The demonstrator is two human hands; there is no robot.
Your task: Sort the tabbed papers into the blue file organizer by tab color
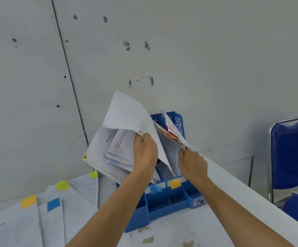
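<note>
Papers on end in organizer, tops leftward

blue chair right of table | white table, chipped paint | scuffed grey wall

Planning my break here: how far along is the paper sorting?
Partly done: many papers already stand in the blue file organizer. In hand: the left hand grips one bundle, the right hand pinches other sheets, parting them. Left: at least four tabbed papers lie on the table, yellow, orange and blue.
</note>
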